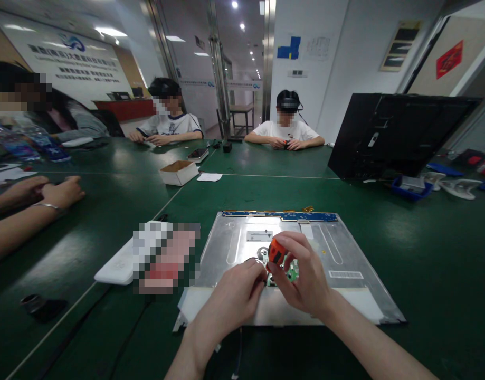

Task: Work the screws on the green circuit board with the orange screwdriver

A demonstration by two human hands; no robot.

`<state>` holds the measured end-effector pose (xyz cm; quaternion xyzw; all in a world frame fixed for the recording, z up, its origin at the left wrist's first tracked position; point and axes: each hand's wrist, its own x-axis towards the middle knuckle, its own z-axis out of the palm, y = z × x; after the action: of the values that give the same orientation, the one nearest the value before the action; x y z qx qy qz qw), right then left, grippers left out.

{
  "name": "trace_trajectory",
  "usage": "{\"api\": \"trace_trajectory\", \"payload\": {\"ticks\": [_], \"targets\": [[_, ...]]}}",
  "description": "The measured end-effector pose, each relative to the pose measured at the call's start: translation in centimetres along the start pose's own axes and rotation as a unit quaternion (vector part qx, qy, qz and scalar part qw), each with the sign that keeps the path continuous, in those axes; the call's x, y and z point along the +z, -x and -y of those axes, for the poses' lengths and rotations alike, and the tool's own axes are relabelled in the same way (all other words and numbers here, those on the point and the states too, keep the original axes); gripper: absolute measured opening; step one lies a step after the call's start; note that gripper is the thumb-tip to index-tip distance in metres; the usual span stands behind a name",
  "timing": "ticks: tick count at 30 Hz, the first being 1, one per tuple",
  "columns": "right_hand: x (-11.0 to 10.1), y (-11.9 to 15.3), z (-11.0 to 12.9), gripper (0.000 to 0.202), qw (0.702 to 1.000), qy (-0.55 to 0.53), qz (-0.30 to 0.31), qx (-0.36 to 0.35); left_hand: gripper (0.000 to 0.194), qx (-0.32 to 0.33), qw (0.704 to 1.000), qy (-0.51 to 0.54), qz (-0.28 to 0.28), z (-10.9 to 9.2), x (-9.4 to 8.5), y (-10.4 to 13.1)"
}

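A flat silver metal panel [242,311] lies on the green table, with a blue circuit strip [279,216] along its far edge. Near its middle is a small green circuit board [293,270], partly hidden by my hands. My right hand [305,272] pinches an orange and black tool handle [276,251] above that board; the tool's lower end is hidden. Just left of it, my left hand [240,287] is closed at the board's left edge, its fingertips pressed together on something too hidden to name.
A white power bank [117,264] and a blurred pinkish item [169,258] sit left of the panel. Beyond are an open box [179,173], a large black monitor [400,137] and a blue tray [410,189]. Other people sit around the table; one person's hands [60,192] rest at left.
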<state>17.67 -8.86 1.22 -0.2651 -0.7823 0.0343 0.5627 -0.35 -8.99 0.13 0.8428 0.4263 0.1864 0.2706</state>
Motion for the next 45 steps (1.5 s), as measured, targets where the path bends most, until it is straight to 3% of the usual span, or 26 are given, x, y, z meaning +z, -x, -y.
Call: {"api": "trace_trajectory", "payload": {"ticks": [5, 14, 20, 27, 38, 45], "targets": [[-0.03, 0.17, -0.01, 0.057, 1.000, -0.016, 0.003, 0.009, 0.018, -0.008, 1.000, -0.010, 0.010, -0.05, -0.06, -0.01], [0.03, -0.26, 0.00, 0.046, 0.999, -0.001, -0.032, 0.000, 0.016, -0.013, 1.000, -0.013, 0.004, -0.09, -0.11, 0.04], [-0.24, -0.27, 0.11, 0.045, 0.999, 0.042, -0.011, -0.003, 0.017, -0.015, 1.000, -0.018, 0.007, -0.09, 0.01, -0.05], [-0.34, 0.02, 0.02, 0.056, 1.000, 0.016, 0.006, 0.004, 0.020, -0.005, 1.000, -0.012, 0.008, -0.08, -0.01, 0.00], [-0.28, -0.17, -0.19, 0.044, 1.000, 0.002, -0.025, -0.006, 0.017, -0.011, 1.000, -0.006, 0.001, -0.14, -0.17, 0.10], [-0.56, -0.29, 0.06, 0.038, 0.999, 0.046, -0.004, -0.001, 0.016, 0.001, 1.000, 0.003, -0.009, 0.18, 0.17, 0.09]]}}
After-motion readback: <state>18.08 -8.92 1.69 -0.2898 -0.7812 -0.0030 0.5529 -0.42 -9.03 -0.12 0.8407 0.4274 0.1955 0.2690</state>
